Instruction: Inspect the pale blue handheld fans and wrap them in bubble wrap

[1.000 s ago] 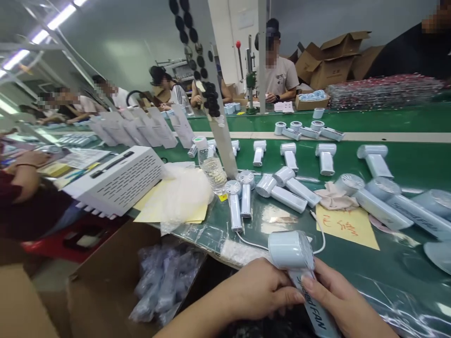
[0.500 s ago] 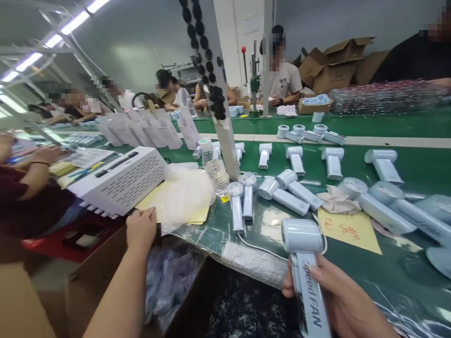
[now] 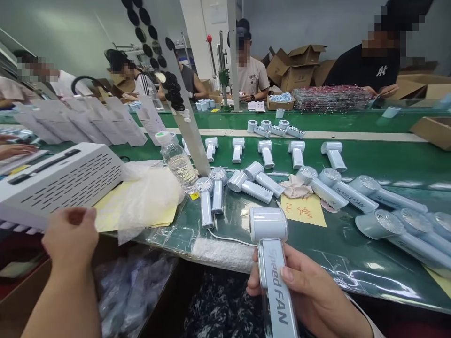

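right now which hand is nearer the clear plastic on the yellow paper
Left. The left hand is just in front of the clear plastic; the right hand, holding a Speed FAN fan, is well to its right.

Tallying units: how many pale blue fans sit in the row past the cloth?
5 fans, in a line across the green belt, right of the post; a sixth, left of it, may be partly hidden.

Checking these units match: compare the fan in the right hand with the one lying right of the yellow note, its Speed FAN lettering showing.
The held fan stands upright in the right hand, while the belt fan lies on its side on the green belt. The held fan's head faces the camera with a smooth side; the belt fan's head shows its grille. Both are pale blue, with Speed FAN lettering on the handle.
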`<state>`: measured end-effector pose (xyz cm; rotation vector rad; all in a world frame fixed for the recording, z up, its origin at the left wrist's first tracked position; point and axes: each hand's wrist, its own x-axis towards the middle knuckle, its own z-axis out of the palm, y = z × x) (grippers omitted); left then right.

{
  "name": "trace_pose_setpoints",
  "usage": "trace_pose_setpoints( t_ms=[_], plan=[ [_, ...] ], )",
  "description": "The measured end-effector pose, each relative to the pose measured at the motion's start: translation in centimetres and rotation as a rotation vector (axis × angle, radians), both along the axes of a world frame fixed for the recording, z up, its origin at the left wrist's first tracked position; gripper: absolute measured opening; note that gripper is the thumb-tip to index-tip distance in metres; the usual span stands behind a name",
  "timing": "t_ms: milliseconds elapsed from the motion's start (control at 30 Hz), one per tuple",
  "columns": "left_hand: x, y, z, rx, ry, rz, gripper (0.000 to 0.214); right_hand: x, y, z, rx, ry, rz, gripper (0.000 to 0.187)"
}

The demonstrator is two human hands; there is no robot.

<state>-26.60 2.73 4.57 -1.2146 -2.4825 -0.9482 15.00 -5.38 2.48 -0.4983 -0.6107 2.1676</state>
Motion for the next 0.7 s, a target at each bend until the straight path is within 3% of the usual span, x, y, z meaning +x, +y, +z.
trace_pose_setpoints(
  t_ms=[67,133,267,367,533,700],
  plan=[
    [4.2,-0.2,1.3,0.268,-0.344,-0.109,0.028,0.1,-0.1,0.2,0.014,0.039,0.022,0.033],
    [8.6,-0.4,2.0,0.398,-0.543,-0.421,0.026,0.1,-0.2,0.3,0.023,0.065,0.027,0.033],
    [15.7,-1.6,2.3,0.321,-0.695,-0.964,0.016,0.2,-0.5,0.3,0.028,0.087,0.039,0.034],
    [19.5,-3.0,2.4,0.202,-0.757,-1.233,0.011,0.4,-0.8,0.2,0.031,0.074,0.041,0.037],
    [23.3,-4.5,2.7,0.073,-0.794,-1.352,0.009,0.9,-1.2,0.2,0.038,0.026,0.061,0.042],
    [24.3,-4.7,2.4,0.118,-0.642,-1.346,0.006,1.0,-1.2,0.4,0.064,-0.018,0.079,0.048]
  ],
)
